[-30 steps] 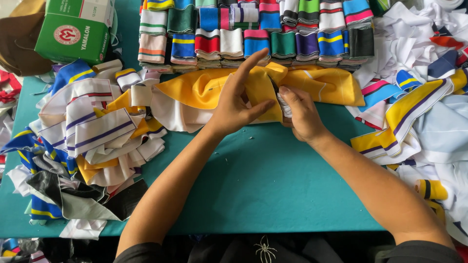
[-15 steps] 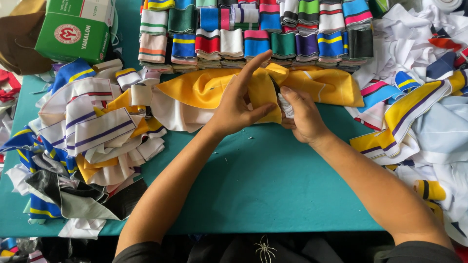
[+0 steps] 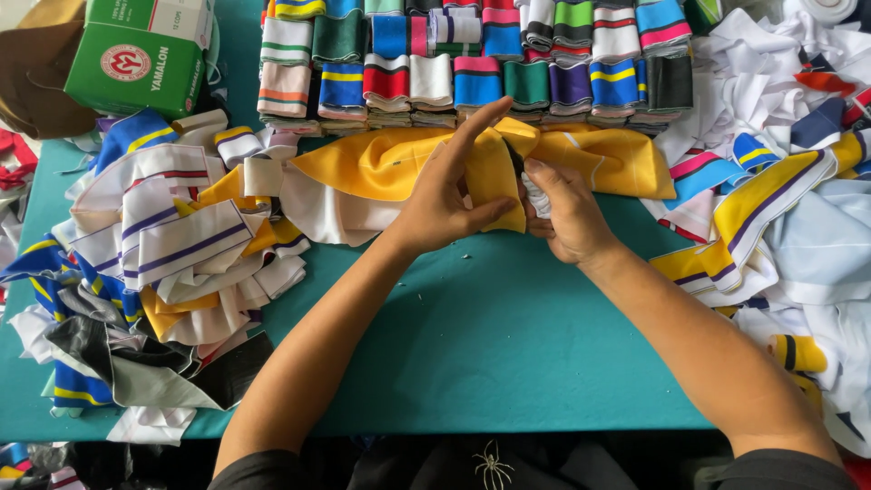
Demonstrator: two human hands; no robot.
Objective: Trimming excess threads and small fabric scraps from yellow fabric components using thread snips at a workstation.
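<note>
Where the two hands meet at the far middle of the teal worktop, a folded yellow cloth piece lies bunched. Left hand pinches its fold, fingers narrow; right hand clasps a small white strip beside it. Rows of folded striped knit collars sit beyond, loose striped trimmings at left.
</note>
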